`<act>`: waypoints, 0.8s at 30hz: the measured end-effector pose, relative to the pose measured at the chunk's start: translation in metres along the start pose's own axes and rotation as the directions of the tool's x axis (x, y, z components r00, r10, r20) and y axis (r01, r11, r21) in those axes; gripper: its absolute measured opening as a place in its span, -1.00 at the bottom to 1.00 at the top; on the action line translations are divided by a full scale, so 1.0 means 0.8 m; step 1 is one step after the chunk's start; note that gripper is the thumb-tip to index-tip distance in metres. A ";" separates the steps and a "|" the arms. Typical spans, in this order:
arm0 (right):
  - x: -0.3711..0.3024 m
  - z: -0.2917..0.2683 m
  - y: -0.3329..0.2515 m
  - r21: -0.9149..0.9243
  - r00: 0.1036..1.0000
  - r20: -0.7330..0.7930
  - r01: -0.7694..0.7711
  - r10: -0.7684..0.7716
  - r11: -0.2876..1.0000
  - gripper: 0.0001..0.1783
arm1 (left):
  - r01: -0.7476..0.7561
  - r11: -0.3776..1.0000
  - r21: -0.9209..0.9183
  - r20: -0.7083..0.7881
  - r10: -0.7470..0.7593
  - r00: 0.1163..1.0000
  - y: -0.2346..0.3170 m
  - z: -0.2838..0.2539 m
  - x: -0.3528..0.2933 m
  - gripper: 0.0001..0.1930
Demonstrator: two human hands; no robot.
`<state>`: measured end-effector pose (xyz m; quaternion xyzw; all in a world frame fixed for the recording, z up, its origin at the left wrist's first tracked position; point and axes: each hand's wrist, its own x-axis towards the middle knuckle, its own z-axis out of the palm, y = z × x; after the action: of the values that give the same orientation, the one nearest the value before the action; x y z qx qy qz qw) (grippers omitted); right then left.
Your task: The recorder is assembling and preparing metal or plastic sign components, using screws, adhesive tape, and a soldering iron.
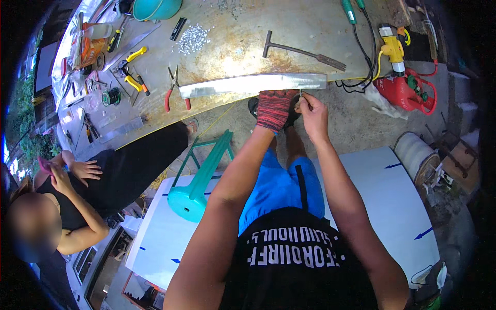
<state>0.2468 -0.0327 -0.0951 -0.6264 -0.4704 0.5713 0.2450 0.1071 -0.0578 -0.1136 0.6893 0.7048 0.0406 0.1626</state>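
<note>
Two hands work at the bench edge, both mine. My left hand [274, 108] wears a red knit glove and curls over the near edge of one long metal strip [253, 84], fingers closed around it. My right hand [311, 111] is bare, fingertips pinched together on a small thin piece at the strip's right end; it is too small to tell what it is.

One hammer [302, 51] lies on the bench [243, 31] beyond the strip, well apart from my hands. One pair of red-handled pliers [174, 90] rests just beside the strip's left end. One heap of small silvery bits [192, 39] sits farther back. Two yellow-handled tools [135, 70] lie to the left of the pliers.

One teal bowl [156, 8] stands at the bench's far edge; I cannot see its contents. One teal stool [199, 178] lies tipped on a white sheet [385, 196] below. One other person [77, 196] sits at my left.
</note>
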 end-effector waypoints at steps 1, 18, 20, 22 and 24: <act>0.000 0.000 0.003 0.007 0.999 -0.035 0.007 -0.006 1.000 -0.69 | -0.014 1.000 -0.022 0.007 0.014 1.000 0.003 -0.003 0.001 -0.59; -0.001 0.000 -0.007 0.052 0.999 -0.035 -0.035 0.037 0.998 -0.73 | -0.043 0.983 -0.177 -0.095 0.027 0.995 -0.006 0.016 0.000 -0.57; 0.001 -0.002 -0.004 0.030 0.999 -0.025 -0.046 0.046 0.999 -0.73 | -0.082 0.983 -0.165 -0.100 0.066 0.993 -0.010 0.022 0.000 -0.57; 0.002 -0.003 -0.004 0.060 0.999 -0.017 -0.040 0.041 0.997 -0.72 | -0.100 0.987 -0.123 -0.192 0.075 0.978 -0.010 0.025 -0.001 -0.61; 0.004 -0.005 -0.001 0.030 0.999 -0.018 -0.033 0.034 0.999 -0.71 | -0.116 0.990 -0.081 -0.283 0.089 0.955 -0.007 0.025 0.001 -0.65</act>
<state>0.2502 -0.0289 -0.0950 -0.6357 -0.4489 0.5765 0.2491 0.1077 -0.0609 -0.1340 0.7036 0.6812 0.1798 0.0928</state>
